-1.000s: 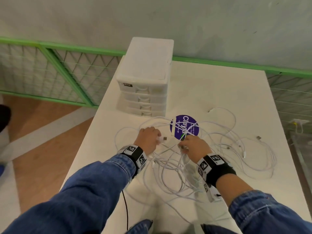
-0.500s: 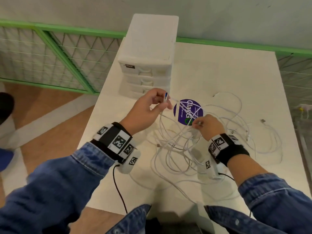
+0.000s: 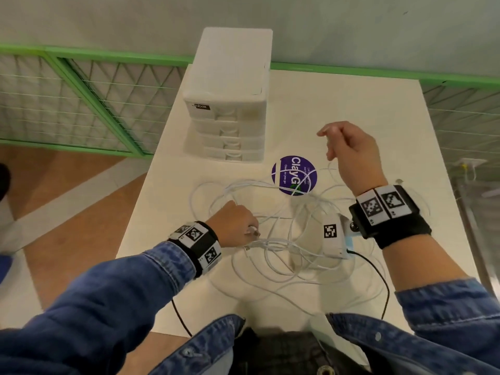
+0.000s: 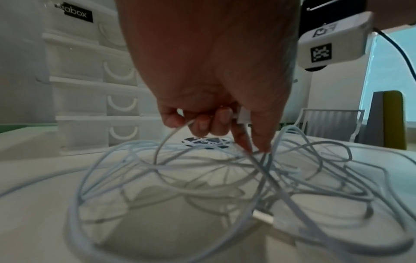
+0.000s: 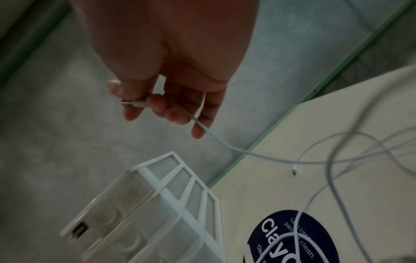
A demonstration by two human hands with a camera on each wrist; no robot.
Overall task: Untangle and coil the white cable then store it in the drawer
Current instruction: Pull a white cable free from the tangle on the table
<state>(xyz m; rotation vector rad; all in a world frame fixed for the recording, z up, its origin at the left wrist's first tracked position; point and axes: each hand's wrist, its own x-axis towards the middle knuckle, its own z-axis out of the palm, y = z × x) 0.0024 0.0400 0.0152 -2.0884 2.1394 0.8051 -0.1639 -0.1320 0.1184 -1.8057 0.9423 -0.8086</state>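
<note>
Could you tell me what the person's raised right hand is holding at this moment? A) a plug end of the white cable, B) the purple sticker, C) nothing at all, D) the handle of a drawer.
A: in the right wrist view the right hand pinches a plug end of the white cable, which trails down to the table.

Both arms wear blue denim sleeves [image 3: 113, 299] with stitched cuffs. Each wrist carries a black band [image 3: 400, 226] set with white square tags printed in black block patterns. A small white camera box [image 3: 334, 236] hangs under the right wrist, trailing a thin black wire [image 3: 378, 277].
</note>
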